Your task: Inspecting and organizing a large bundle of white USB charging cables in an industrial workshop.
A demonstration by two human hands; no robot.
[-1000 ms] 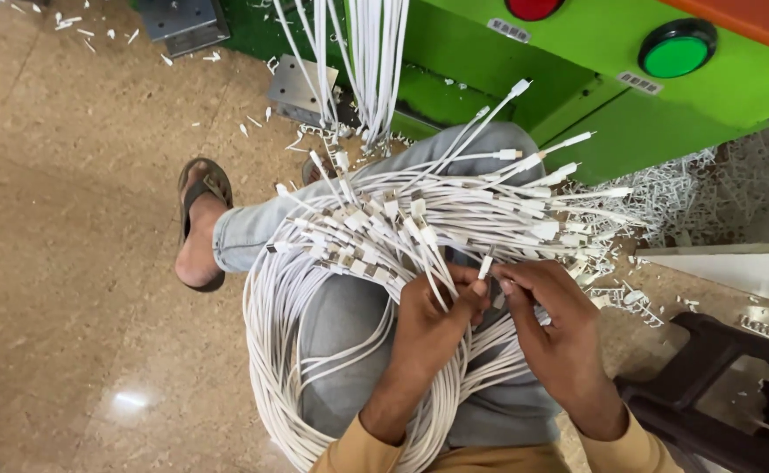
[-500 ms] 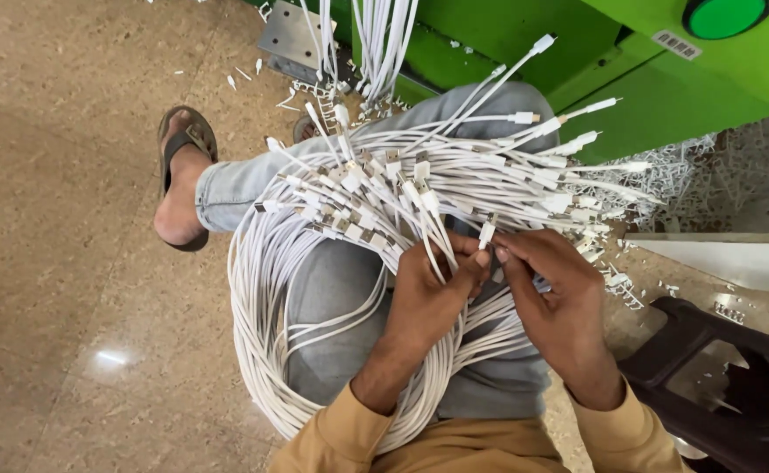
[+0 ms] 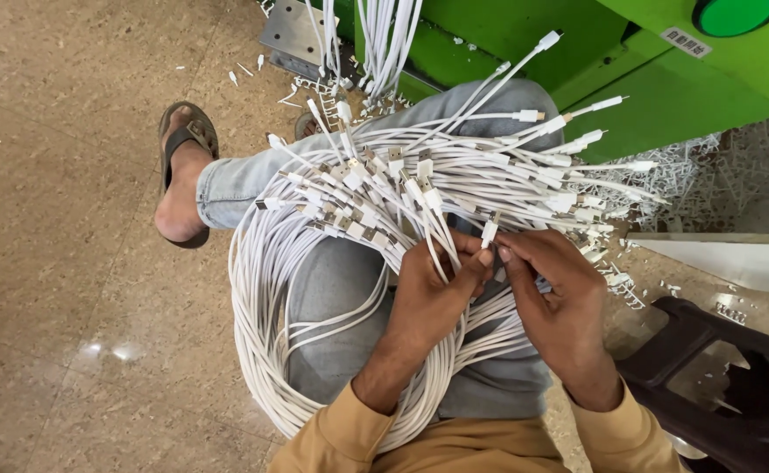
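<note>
- Dozens of white cables [image 3: 314, 289] hang looped across the person's lap, connector ends fanned out far and right, apparently yet unsorted.
- Left hand [image 3: 433, 293] grips the bundle.
- Right hand [image 3: 560, 298] pinches one connector [image 3: 490, 229].
</note>
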